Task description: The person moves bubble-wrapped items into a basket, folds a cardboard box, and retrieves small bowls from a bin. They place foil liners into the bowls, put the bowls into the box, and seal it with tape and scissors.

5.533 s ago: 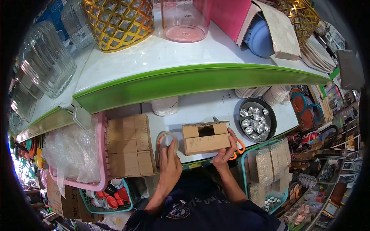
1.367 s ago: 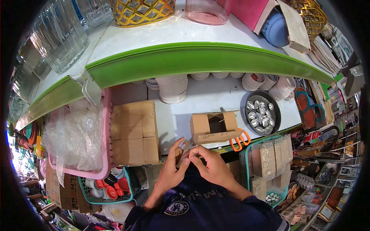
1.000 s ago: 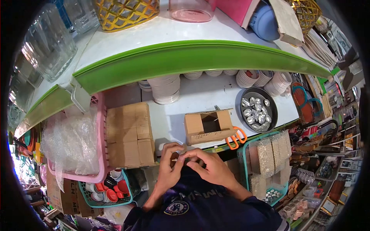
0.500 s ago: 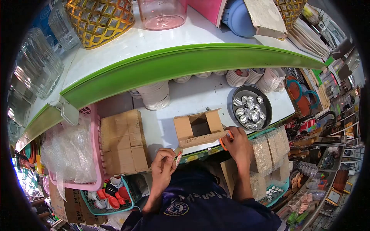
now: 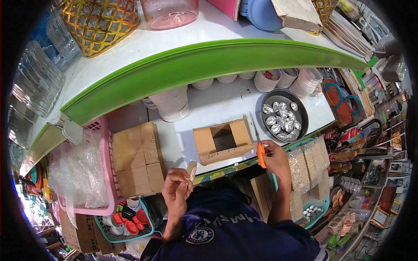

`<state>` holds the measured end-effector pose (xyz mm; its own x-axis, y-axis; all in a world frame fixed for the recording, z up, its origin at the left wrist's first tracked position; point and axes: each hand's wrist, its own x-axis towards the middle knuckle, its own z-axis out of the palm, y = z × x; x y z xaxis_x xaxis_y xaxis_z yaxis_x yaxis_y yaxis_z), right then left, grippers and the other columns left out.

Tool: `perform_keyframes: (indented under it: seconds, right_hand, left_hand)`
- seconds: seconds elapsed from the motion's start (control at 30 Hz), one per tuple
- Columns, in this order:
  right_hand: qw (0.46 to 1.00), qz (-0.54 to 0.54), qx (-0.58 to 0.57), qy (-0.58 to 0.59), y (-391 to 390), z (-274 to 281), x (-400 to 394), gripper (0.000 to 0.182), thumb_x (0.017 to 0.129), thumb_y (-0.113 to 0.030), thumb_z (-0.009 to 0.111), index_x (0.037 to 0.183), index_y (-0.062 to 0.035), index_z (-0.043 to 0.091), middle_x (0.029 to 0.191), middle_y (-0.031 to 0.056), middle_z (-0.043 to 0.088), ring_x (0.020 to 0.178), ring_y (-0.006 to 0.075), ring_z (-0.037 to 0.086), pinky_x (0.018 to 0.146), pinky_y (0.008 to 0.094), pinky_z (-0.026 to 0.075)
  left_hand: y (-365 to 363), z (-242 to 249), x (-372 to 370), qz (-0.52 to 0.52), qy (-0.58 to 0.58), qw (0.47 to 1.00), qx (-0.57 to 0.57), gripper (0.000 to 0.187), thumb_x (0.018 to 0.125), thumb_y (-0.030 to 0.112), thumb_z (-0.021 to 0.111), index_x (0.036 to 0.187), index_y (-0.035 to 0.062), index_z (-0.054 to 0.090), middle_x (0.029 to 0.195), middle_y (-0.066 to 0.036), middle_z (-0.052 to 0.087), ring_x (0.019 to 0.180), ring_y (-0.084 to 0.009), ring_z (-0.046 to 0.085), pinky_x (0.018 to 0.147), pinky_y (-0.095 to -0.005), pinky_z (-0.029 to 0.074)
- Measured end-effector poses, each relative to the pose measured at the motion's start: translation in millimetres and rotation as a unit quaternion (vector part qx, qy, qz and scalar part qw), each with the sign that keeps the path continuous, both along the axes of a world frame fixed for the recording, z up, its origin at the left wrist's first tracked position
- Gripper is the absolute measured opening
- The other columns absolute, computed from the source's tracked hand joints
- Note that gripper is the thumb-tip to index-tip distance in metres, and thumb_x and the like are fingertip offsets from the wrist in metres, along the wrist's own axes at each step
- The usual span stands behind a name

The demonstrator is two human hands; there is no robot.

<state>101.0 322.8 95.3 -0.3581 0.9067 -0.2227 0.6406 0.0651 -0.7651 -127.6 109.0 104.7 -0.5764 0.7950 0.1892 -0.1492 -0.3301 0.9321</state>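
Pinched in my left hand (image 5: 177, 188) is a small strip of cardboard (image 5: 192, 169), held up near the shelf's front edge. My right hand (image 5: 275, 160) is closed on the orange handles of a pair of scissors (image 5: 261, 155), whose blades point away from me over the shelf. Between my hands sits a small open cardboard box (image 5: 223, 152) with its flaps folded out; neither hand appears to touch it. Just beyond the scissors is a dark round pan (image 5: 303, 109) holding several foil-wrapped pieces (image 5: 285, 119).
Stacked brown boxes (image 5: 137, 161) stand left, beside a pink basket (image 5: 107, 165) of plastic wrap. White bowls (image 5: 172, 104) line the back under the upper shelf's green edge (image 5: 209, 63). Teal baskets (image 5: 126, 239) hang low on both sides.
My right hand has drawn the scissors away from the box, and their blades now point forward beside it. My left hand has moved slightly left with the strip. The camera view has shifted a little.
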Motion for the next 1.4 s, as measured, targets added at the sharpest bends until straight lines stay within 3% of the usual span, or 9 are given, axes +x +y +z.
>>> perform_keyframes:
  seconds: [0.03,0.1,0.27,0.33,0.47,0.8,0.97,1.07,1.4]
  right_hand:
    - [1.000,-0.001,-0.001,0.000,-3,2,0,0.042,0.079,-0.013,0.071,0.119,-0.0031,0.061,0.088,0.0147,0.070,0.072,0.0180,0.068,0.068,0.0306,0.054]
    - [0.968,-0.067,-0.059,0.236,-11,7,0,0.043,0.078,0.001,0.070,0.119,-0.0033,0.057,0.096,0.0112,0.068,0.074,0.0141,0.066,0.067,0.0268,0.055]
    - [0.912,-0.050,0.006,0.408,-35,24,6,0.048,0.074,0.003,0.075,0.118,-0.0034,0.057,0.096,0.0068,0.066,0.076,0.0099,0.062,0.062,0.0242,0.052]
    - [0.942,0.134,0.100,0.292,-41,43,14,0.045,0.069,0.000,0.079,0.112,-0.0043,0.065,0.090,0.0044,0.066,0.072,0.0080,0.059,0.060,0.0228,0.048]
    - [0.943,0.260,0.150,0.144,-57,80,-5,0.047,0.065,-0.015,0.083,0.111,-0.0134,0.072,0.082,0.0051,0.064,0.065,0.0161,0.059,0.058,0.0254,0.046]
    - [0.894,0.324,0.310,0.013,-66,94,-31,0.059,0.058,-0.028,0.085,0.115,-0.0191,0.071,0.078,-0.0011,0.060,0.071,0.0152,0.060,0.062,0.0287,0.047]
    - [0.865,0.370,0.338,-0.030,-68,94,-36,0.054,0.066,-0.030,0.079,0.118,-0.0235,0.068,0.083,-0.0028,0.060,0.075,0.0147,0.064,0.067,0.0304,0.053]
    - [0.852,0.386,0.351,-0.050,-70,95,-40,0.055,0.067,-0.032,0.078,0.120,-0.0247,0.067,0.085,-0.0037,0.061,0.077,0.0148,0.065,0.068,0.0300,0.054]
    - [0.807,0.437,0.373,-0.139,-75,100,-41,0.049,0.079,-0.044,0.068,0.124,-0.0255,0.062,0.092,-0.0076,0.061,0.079,0.0096,0.064,0.062,0.0283,0.050]
  left_hand:
    - [0,-1,-1,0.002,-0.008,1.000,0.010,0.004,0.097,0.005,0.049,0.095,0.0011,0.050,0.100,-0.012,0.049,0.059,-0.0092,0.048,0.048,-0.0204,0.036]
    - [1,-2,-1,0.004,-0.015,1.000,0.020,0.005,0.097,0.005,0.049,0.095,0.0009,0.050,0.100,-0.013,0.049,0.059,-0.0095,0.048,0.048,-0.0204,0.037]
    - [4,-1,-1,0.011,-0.025,0.999,0.029,0.007,0.097,0.007,0.050,0.095,0.0011,0.050,0.104,-0.013,0.048,0.059,-0.0107,0.048,0.047,-0.0214,0.038]
    - [4,0,-1,0.008,-0.036,0.999,0.032,0.008,0.097,0.009,0.050,0.095,0.0013,0.050,0.105,-0.013,0.047,0.059,-0.0110,0.049,0.047,-0.0217,0.038]
    - [7,4,-1,0.023,-0.063,0.997,0.037,0.011,0.098,0.012,0.050,0.095,0.0016,0.050,0.107,-0.014,0.047,0.059,-0.0120,0.049,0.047,-0.0223,0.038]
    - [1,-5,4,0.073,-0.092,0.992,0.040,0.009,0.098,0.010,0.050,0.096,0.0019,0.050,0.110,-0.014,0.047,0.061,-0.0113,0.048,0.047,-0.0220,0.039]
    - [-2,2,11,0.076,0.037,0.996,-0.016,0.005,0.097,0.008,0.050,0.095,0.0031,0.051,0.115,-0.011,0.047,0.079,-0.0108,0.049,0.053,-0.0224,0.045]
    - [-2,0,15,0.073,0.028,0.997,-0.007,0.004,0.095,0.003,0.054,0.094,-0.0014,0.056,0.114,-0.013,0.046,0.064,-0.0078,0.046,0.053,-0.0209,0.042]
    - [-6,-2,21,0.072,0.017,0.997,-0.032,0.005,0.095,0.004,0.056,0.094,-0.0011,0.058,0.119,-0.013,0.045,0.064,-0.0066,0.048,0.051,-0.0200,0.040]
